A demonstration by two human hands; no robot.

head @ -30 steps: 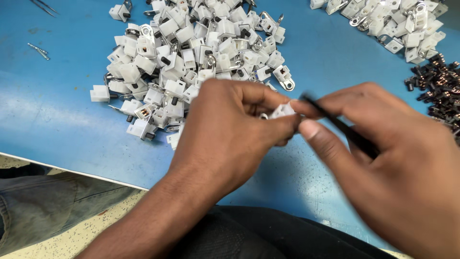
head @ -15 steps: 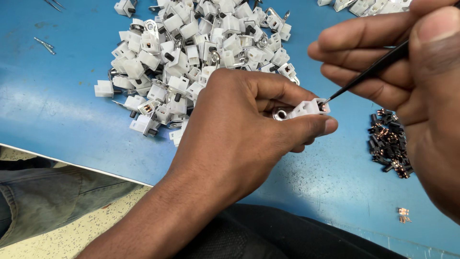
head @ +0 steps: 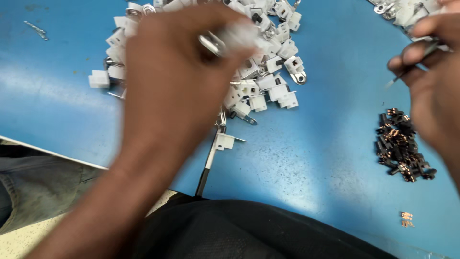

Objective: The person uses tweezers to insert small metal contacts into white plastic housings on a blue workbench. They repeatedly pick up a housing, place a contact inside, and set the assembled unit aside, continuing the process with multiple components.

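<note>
The white connector housings (head: pixel 268 76) heaped at upper centre looked like matt moulded plastic with bright, shiny metal tabs; the small dark parts (head: pixel 400 146) at right showed coppery metal glints; the blue tabletop (head: pixel 311 168) was smooth with a worn, faintly glossy sheen.

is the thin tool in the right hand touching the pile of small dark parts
Apart. The head view shows the thin tool held up in the right hand, with bare blue table between its tip and the dark parts.
</note>
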